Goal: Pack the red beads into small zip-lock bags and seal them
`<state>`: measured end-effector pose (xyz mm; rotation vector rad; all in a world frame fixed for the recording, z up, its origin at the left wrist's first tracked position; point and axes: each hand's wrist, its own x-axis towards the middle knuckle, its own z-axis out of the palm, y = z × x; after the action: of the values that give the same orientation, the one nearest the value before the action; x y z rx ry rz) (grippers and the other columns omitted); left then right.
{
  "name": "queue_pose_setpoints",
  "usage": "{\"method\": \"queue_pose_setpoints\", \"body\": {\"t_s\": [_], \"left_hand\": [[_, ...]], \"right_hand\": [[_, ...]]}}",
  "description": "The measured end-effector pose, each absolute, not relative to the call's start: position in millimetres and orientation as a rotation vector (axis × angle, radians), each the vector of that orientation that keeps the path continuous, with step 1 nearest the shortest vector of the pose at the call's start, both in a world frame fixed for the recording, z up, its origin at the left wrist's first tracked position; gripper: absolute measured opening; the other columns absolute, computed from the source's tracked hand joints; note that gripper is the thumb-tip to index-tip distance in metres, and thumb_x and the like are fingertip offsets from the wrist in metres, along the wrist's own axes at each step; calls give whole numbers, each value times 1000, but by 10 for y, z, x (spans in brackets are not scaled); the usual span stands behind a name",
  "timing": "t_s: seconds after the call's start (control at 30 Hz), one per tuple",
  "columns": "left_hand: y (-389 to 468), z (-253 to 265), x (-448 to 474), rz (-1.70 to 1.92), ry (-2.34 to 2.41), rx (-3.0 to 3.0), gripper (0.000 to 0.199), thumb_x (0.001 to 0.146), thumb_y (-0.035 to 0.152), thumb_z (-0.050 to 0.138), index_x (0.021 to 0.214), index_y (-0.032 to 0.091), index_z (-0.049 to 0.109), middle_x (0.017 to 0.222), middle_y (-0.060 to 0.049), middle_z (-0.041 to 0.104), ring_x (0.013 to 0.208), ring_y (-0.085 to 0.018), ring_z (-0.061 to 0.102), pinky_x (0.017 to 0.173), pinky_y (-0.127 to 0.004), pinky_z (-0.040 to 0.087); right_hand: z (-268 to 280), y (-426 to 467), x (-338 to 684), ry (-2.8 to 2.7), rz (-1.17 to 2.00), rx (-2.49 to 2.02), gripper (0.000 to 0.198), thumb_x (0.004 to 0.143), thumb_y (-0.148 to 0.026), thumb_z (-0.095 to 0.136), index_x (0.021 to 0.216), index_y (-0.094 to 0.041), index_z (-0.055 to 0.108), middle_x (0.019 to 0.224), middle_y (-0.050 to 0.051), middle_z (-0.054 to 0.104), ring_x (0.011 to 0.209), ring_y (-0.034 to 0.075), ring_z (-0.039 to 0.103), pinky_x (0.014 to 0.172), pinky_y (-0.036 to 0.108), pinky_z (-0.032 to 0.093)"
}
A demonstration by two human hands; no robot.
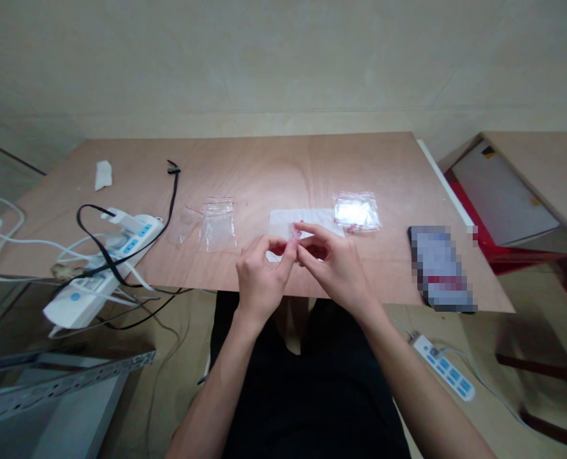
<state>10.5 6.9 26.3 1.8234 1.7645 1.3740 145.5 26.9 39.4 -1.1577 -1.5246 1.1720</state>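
Observation:
My left hand (264, 274) and my right hand (334, 264) meet over the near edge of the table, thumbs and fingertips pinched together. Between the fingertips shows a small pinkish-red thing (295, 230), mostly covered by the fingers; its kind cannot be made out. Beneath the hands lies a white sheet (283, 218), partly hidden by them. Just beyond my right hand is a shiny stack of clear zip-lock bags (357, 211) with red edges. Farther left of my left hand, more clear zip-lock bags (219, 224) with red strips lie flat, some overlapping.
A white power strip (116, 261) with tangled cables sits at the table's left edge, near a torn white paper piece (103, 175). A phone (441, 269) lies at the right edge. Another power strip (443, 368) is on the floor. A wall rises behind the table (264, 166).

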Motion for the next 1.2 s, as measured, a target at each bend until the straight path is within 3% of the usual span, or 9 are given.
{"method": "queue_pose_setpoints", "body": {"t_s": [0.1,0.23,0.3,0.47,0.6,0.67,0.87,0.97,1.2], "left_hand": [[70,294,100,1303,1777,1801,12,84,29,64,77,20,68,73,1,73,68,-14,67,70,-27,50],[24,339,91,1226,1797,1855,8,83,25,65,80,20,71,77,-1,76,69,-16,70,68,-26,52],[2,356,95,1245,1802,1887,9,84,25,64,81,20,71,76,-1,76,67,-15,70,66,-25,52],[-17,411,21,1287,1642,2126,8,86,26,64,87,20,68,81,-2,74,73,-15,68,75,-28,53],[11,444,-96,1030,1434,2418,69,70,38,79,129,17,51,130,-14,60,123,-30,55,104,-46,45],[38,418,-115,899,1335,2431,80,70,38,79,136,16,41,138,-17,54,129,-30,51,107,-47,43],[90,227,-85,936,1420,2216,20,80,22,67,97,19,56,91,-4,70,83,-20,68,73,-30,53],[93,167,-80,920,1526,2220,14,81,21,66,90,20,55,83,-3,68,75,-19,66,66,-28,50],[94,101,-58,910,1779,2270,15,77,14,66,85,19,54,76,-3,66,71,-21,65,64,-30,47]], "right_hand": [[406,241,1468,-1522,1123,-1198,29,85,-33,64,109,-21,54,79,2,73,64,15,69,62,28,56],[380,234,1512,-1661,924,-1226,5,91,-26,54,89,-22,55,70,-1,68,57,13,68,55,23,51],[356,242,1531,-1779,787,-1215,17,93,-19,48,84,-21,62,74,1,69,61,12,68,57,23,50],[348,294,1605,-1955,671,-1163,19,86,-19,63,102,-17,73,86,7,72,67,15,66,61,26,51],[399,294,1658,-2085,728,-1127,26,79,-24,75,102,-14,74,79,4,68,57,11,58,57,25,47],[425,272,1661,-2144,751,-1084,20,79,-24,74,96,-13,75,77,3,64,58,10,55,57,25,45],[403,260,1683,-2033,968,-886,23,83,-29,70,101,-15,75,81,3,52,72,12,53,66,26,48],[342,261,1656,-1961,1047,-890,20,86,-33,68,97,-20,77,81,2,50,78,12,53,70,26,48],[350,109,1476,-1741,958,-1103,13,80,-28,74,72,-17,75,65,-2,51,60,9,47,54,23,38]]}}
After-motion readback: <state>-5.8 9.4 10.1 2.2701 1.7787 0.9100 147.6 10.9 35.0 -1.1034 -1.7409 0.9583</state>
